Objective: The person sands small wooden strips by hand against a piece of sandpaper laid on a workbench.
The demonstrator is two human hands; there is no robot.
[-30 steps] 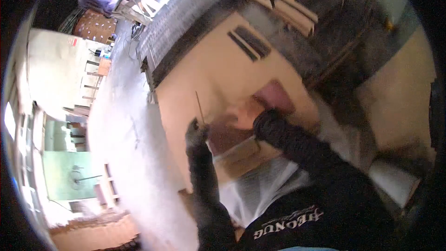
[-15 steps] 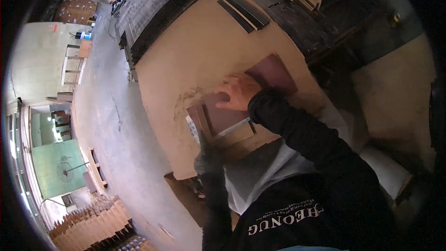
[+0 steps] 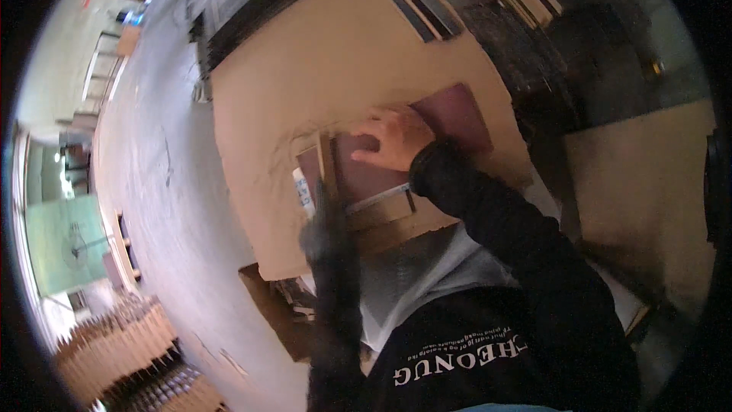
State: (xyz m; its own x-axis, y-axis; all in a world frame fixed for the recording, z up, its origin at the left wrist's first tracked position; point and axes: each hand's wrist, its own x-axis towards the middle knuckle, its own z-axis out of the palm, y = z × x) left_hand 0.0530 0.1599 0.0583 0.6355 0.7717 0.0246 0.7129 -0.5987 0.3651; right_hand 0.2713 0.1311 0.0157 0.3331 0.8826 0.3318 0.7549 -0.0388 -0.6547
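Boards of a dull maroon colour lie flat on the tan worktop (image 3: 320, 69), near the middle of the view. The nearer maroon board (image 3: 366, 175) is a smooth rectangle with a pale wooden strip (image 3: 329, 164) running along its 9 o'clock edge; a second maroon panel (image 3: 457, 114) sits just beyond it at about 2 o'clock, partly under the wrist. The right hand (image 3: 396, 139) rests palm down on the board's far edge, fingers (image 3: 366, 160) spread flat and pointing toward 9 o'clock, pressing rather than gripping, so most of the board lies at 6 o'clock from the fingertips. The left hand (image 3: 324, 233), dark and blurred, is at the board's 7 o'clock corner; whether its fingers are open or closed cannot be told. A small white tube (image 3: 303, 187) lies just beside it at 11 o'clock.
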